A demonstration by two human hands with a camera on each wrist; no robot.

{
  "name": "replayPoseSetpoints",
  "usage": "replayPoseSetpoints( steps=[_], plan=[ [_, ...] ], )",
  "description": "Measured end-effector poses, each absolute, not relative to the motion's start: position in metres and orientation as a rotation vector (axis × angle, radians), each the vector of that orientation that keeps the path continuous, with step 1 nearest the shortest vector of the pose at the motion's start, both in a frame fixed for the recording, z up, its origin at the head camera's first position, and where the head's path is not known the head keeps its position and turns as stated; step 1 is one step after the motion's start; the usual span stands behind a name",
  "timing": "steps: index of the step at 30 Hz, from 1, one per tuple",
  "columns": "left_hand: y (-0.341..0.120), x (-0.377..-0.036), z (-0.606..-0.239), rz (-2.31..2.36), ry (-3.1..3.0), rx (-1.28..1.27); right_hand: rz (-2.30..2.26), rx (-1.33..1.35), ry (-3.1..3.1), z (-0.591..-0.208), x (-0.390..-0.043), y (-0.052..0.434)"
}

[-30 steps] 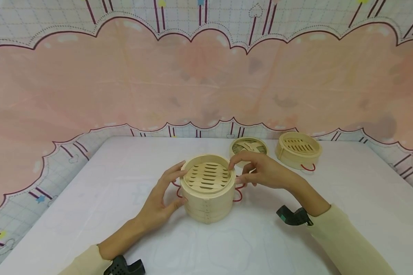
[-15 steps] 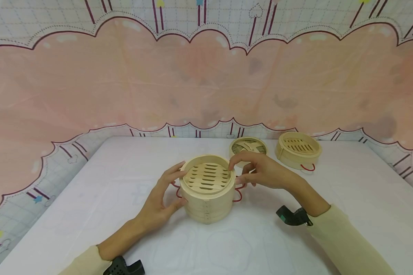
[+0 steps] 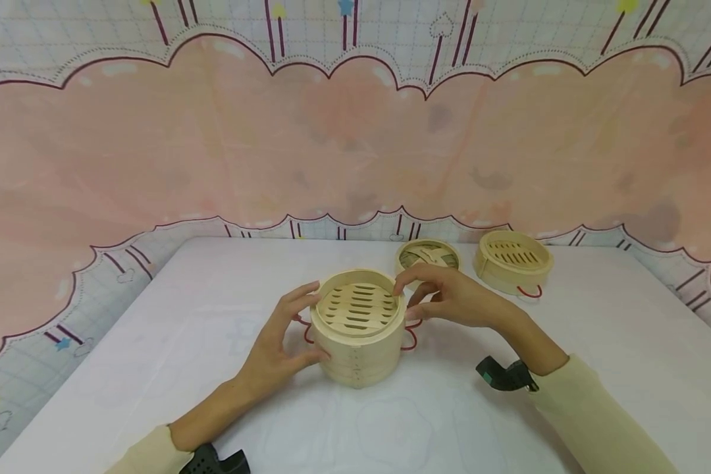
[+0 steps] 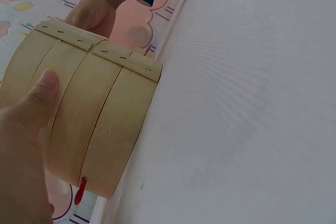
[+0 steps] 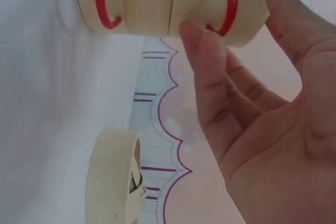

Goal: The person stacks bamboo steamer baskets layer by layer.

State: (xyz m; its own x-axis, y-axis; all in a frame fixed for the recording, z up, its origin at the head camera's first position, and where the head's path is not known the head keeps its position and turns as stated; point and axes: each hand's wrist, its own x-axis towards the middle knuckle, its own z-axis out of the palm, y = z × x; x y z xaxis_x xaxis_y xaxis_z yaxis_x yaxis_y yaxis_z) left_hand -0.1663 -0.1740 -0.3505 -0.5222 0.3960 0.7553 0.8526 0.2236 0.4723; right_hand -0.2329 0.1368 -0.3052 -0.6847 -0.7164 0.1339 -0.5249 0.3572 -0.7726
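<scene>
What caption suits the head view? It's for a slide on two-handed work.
Both hands, left hand and right hand, grip the stacked bamboo steamer on a white table.

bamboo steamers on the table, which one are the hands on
The stacked bamboo steamer nearest the person: left hand and right hand hold its sides. The single steamer tray and the lid lie untouched farther back.

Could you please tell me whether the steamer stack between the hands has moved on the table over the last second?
No. The stack keeps its place against the lid behind it; only the camera tilted slightly.
</scene>
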Motion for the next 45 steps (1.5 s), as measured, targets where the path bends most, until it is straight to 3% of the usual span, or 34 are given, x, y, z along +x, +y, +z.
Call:
replayPoseSetpoints(
  steps=[7, 19, 26, 45],
  plan=[
    [-0.176, -0.164, -0.354, -1.238, -2.069, -1.124, -1.196, -1.08, 2.585, -0.292, -0.232, 0.154],
    [-0.18, -0.163, -0.355, -1.248, -2.113, -1.058, -1.249, -0.621, 2.96, -0.279, -0.238, 0.214],
    [-0.18, -0.164, -0.356, -1.257, -2.069, -1.103, -1.148, -0.329, 3.095, -0.291, -0.24, 0.256],
    [-0.181, -0.164, -0.357, -1.271, -2.116, -1.064, -1.105, -0.105, 3.076, -0.332, -0.251, 0.307]
  ],
)
